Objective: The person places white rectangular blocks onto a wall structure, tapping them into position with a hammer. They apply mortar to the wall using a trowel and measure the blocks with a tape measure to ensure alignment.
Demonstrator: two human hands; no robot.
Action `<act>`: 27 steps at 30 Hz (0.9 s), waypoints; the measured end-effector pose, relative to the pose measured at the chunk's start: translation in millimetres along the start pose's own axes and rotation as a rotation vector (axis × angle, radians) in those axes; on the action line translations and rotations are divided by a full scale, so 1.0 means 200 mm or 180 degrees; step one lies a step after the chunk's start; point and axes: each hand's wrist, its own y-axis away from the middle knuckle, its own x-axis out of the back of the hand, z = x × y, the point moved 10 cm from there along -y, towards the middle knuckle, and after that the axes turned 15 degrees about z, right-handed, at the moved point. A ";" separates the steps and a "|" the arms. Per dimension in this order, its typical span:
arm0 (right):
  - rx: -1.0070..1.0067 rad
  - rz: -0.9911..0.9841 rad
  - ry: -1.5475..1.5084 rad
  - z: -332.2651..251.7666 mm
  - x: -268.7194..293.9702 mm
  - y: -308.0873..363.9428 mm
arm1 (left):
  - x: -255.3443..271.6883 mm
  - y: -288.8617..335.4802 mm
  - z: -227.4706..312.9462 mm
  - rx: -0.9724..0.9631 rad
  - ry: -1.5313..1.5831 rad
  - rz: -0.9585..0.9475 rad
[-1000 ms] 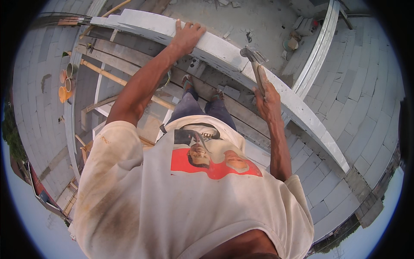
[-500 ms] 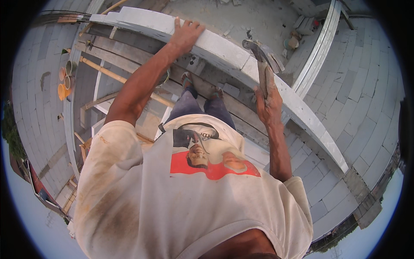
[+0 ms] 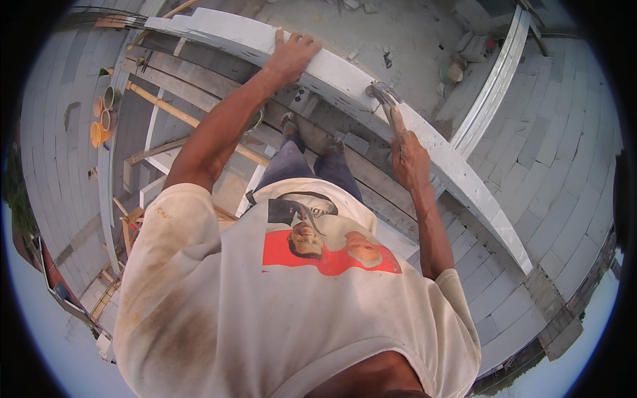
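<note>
A long row of pale lightweight blocks (image 3: pixel 458 164) curves through the view in front of me. My left hand (image 3: pixel 293 56) lies on its top left of the middle, fingers spread over the far edge. My right hand (image 3: pixel 411 158) is wrapped round the wooden handle of a hammer (image 3: pixel 381 95), right of the middle. The hammer's dark metal head is down at the top of the blocks near a joint; whether it touches them is hard to tell.
My feet stand on wooden planks (image 3: pixel 222 86) below the blocks. A bamboo pole (image 3: pixel 162 105) crosses at left, with orange and dark buckets (image 3: pixel 99 134) farther left. Long metal channels (image 3: pixel 494 86) slant at the right, before a block wall (image 3: pixel 557 146). Rubble lies on the far floor.
The hammer has swung down from its raised position onto or close to the blocks. My right hand has tipped forward with it. My left hand stays on the blocks.
</note>
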 end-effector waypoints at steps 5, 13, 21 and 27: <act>-0.0142 0.0235 -0.0307 0.02 0.04 0.02 | -0.18 -0.03 0.06 -0.0035 0.0042 0.0084; -0.0637 -0.0422 -0.0316 -0.08 -0.11 -0.06 | -0.07 0.01 0.02 0.0285 0.0147 0.0155; -0.1822 -0.0181 -0.1221 -0.39 -0.19 -0.13 | 0.48 0.21 -0.29 0.0807 0.1083 0.0313; -0.1527 -0.0189 -0.1662 -0.65 -0.50 -0.38 | 0.62 0.39 -1.20 0.1967 0.0347 0.1950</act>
